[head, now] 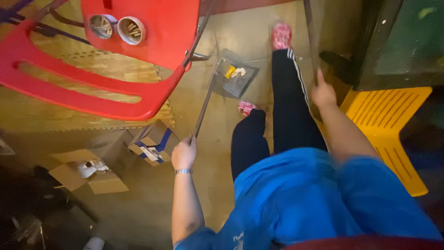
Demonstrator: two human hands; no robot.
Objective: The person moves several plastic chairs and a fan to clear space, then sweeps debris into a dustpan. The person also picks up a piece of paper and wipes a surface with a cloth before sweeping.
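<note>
Both hands grip poles: left hand [184, 154] dustpan [234, 74] handle; right hand [323, 95] pole's end cut off.

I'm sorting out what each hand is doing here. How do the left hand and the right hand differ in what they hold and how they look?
The left hand wears a silver bracelet; the right hand shows none. The left hand closes its grip on the long thin handle of the grey dustpan, which sits on the floor holding scraps; the right hand closes its grip on a dark upright pole whose lower end is hidden. Both are bare and fisted around slim handles.
</note>
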